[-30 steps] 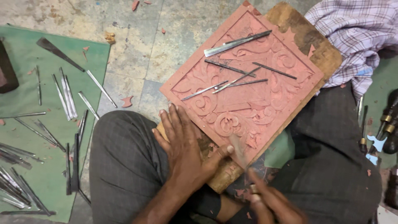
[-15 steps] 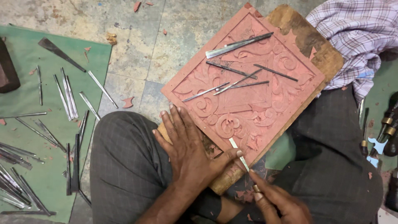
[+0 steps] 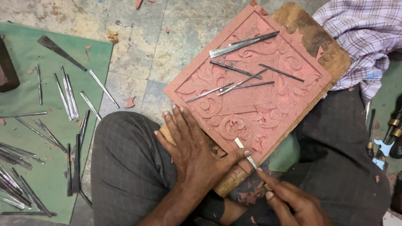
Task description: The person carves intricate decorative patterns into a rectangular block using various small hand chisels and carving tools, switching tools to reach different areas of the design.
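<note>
My left hand [image 3: 197,152] lies open, flat on the near corner of the carved red panel [image 3: 255,88], thumb against the blade. My right hand [image 3: 289,201], below the panel's near edge, pinches a thin chisel [image 3: 245,151], its tip on the carving. Spare chisels [image 3: 243,62] lie mid-panel.

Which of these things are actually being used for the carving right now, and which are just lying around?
In use: left hand; right hand; chisel; carved red panel; wooden board.
Lying about: chisels on green mat; chisels on panel; checked cloth.
</note>
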